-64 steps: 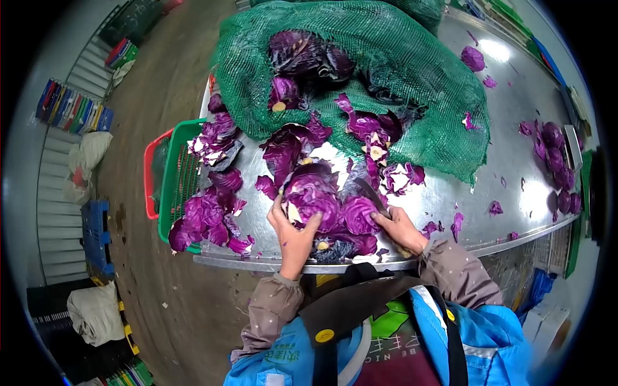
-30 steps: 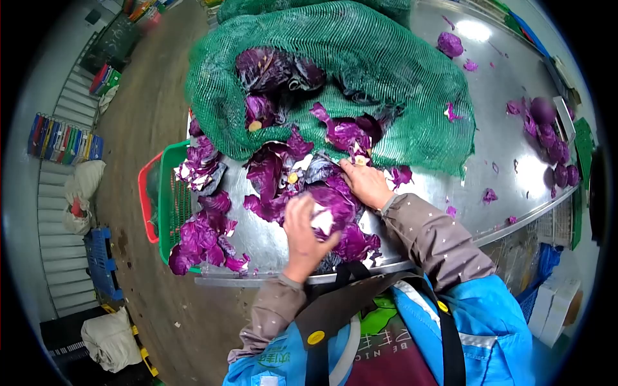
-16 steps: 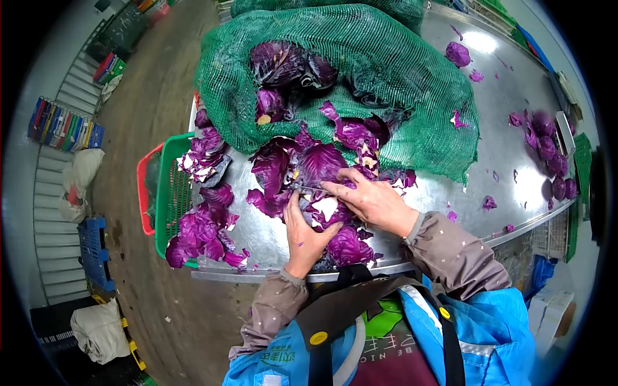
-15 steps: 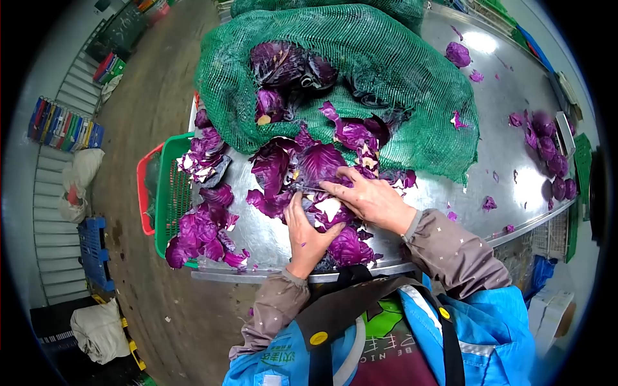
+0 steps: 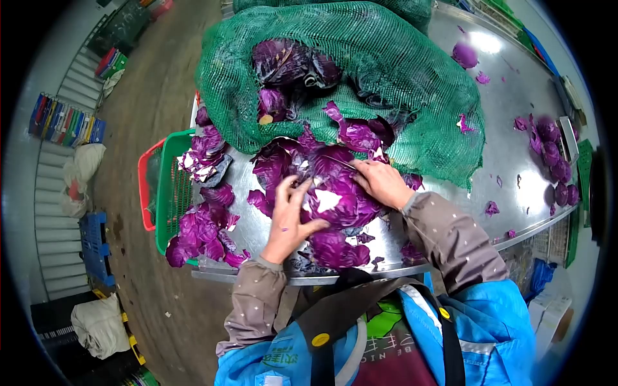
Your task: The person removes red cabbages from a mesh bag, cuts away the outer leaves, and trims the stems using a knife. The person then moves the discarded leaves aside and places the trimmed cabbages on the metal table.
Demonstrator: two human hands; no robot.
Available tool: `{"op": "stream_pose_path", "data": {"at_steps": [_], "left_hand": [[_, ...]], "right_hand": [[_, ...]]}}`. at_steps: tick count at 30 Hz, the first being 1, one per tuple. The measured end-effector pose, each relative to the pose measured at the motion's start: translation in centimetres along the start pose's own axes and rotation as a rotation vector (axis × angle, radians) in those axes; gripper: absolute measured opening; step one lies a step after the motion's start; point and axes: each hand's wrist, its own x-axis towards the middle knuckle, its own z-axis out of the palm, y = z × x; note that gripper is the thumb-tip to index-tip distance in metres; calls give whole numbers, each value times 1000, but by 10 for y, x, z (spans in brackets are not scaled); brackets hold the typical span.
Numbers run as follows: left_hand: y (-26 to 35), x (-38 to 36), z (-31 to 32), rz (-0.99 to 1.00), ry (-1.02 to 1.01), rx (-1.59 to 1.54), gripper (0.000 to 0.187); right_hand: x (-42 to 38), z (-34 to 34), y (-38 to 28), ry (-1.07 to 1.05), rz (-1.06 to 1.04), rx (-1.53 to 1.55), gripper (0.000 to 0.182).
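Note:
A red cabbage (image 5: 351,199) with a pale cut patch lies in front of me among loose purple leaves. My left hand (image 5: 288,215) cups its left side, thumb below and fingers above, spread around it. My right hand (image 5: 383,183) is closed at the upper right of the cabbage. From its fingers a thin blade, apparently a small knife (image 5: 337,160), points left over the leaves; its handle is hidden in the hand. Trimmed outer leaves (image 5: 338,249) lie near the table edge below the cabbage.
A green mesh sack (image 5: 412,83) of red cabbages opens toward me on the metal table (image 5: 444,212). More leaves (image 5: 199,235) pile at left by a green basket (image 5: 168,212) and a red basket (image 5: 145,193). Several small cabbages (image 5: 550,153) sit at the far right.
The cabbage has turned and shows more of its purple side. My left hand has shifted left and up with fingers wider apart. My right hand and blade have moved slightly right and up.

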Motion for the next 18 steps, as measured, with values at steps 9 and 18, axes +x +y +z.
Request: {"op": "stream_pose_path", "data": {"at_steps": [9,18], "left_hand": [[36,-7,40,-228,197,165,98],[32,-6,56,-143,260,148,98]], "right_hand": [[-68,-9,-15,191,132,251,39],[-40,-9,-50,39,-15,239,48]]}}
